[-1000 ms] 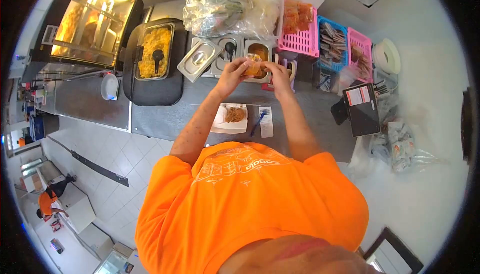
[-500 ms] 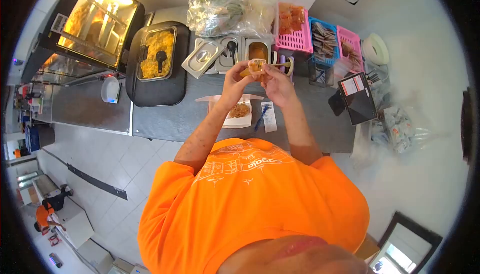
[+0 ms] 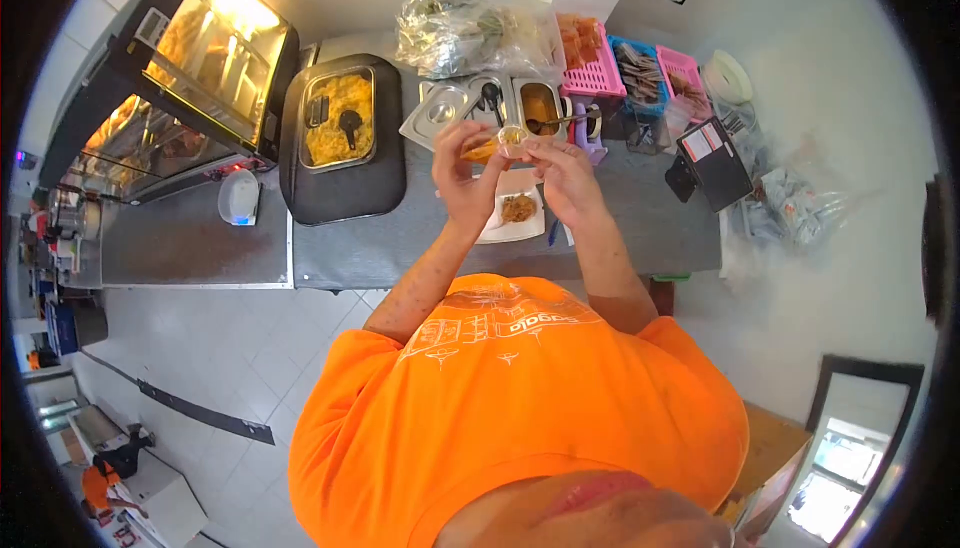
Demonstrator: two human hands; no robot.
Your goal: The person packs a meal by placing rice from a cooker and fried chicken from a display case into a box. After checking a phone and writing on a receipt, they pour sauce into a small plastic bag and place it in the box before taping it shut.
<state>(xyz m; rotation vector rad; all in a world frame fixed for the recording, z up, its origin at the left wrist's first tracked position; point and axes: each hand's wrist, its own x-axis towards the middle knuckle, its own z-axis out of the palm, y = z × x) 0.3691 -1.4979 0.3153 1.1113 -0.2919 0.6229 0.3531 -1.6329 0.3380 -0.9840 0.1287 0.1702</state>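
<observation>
Both of my hands are raised over the counter, fingers pinched on a small clear plastic bag [image 3: 512, 138] whose round opening faces up. My left hand [image 3: 464, 176] grips it from the left, with something yellow-orange [image 3: 481, 152] showing between the fingers. From the right, my right hand [image 3: 568, 180] pinches its edge. Below them sits an open white paper box [image 3: 505, 233] with a browned fried piece of food [image 3: 519, 209] in it. Just beyond my hands is a metal pan of orange sauce [image 3: 538, 101], a ladle [image 3: 560, 122] resting in it.
To the left are a tray of yellow food [image 3: 340, 136] with a black scoop and a lit warming cabinet [image 3: 205, 68]. Metal lids [image 3: 437, 113], plastic bags [image 3: 460, 33] and a pink basket [image 3: 595, 73] line the back. A tablet [image 3: 715, 166] stands right.
My view has shifted, so the counter appears moved slightly right. My fingers have spread the bag's opening rounder, and my hands now cover part of the box and the receipt.
</observation>
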